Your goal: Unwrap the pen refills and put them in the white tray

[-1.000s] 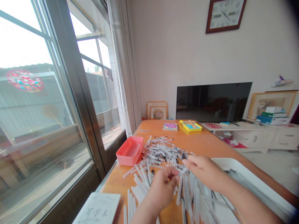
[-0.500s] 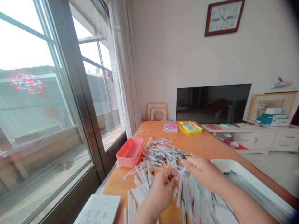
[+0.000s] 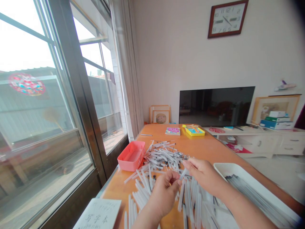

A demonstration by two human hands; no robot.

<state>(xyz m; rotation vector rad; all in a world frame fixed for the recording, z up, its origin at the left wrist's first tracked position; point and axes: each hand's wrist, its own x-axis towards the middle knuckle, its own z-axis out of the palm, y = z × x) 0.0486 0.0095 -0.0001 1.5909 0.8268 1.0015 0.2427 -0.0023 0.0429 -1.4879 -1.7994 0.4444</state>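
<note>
My left hand (image 3: 165,192) pinches one end of a short translucent pen tube (image 3: 183,174) between thumb and fingers. On the tube's other end, my right hand (image 3: 200,170) closes its fingers, close beside the left. Beyond the hands lies a heap of whitish pen parts (image 3: 163,154) with small black pieces mixed in. More frosted tubes (image 3: 188,194) lie loosely lined up on the table under and in front of my hands. To the right, a white tray (image 3: 250,178) holds many thin clear rods (image 3: 252,190) with dark ends, partly behind my right forearm.
A pink plastic basket (image 3: 131,167) stands left of the heap. A notebook (image 3: 98,213) lies at the near left edge of the wooden table (image 3: 209,146). Farther back are a pen (image 3: 146,135), a small book (image 3: 172,131) and a yellow box (image 3: 194,131).
Both hands keep their grip on the tube, which now tilts a little more upright. The whole view has shifted slightly.
</note>
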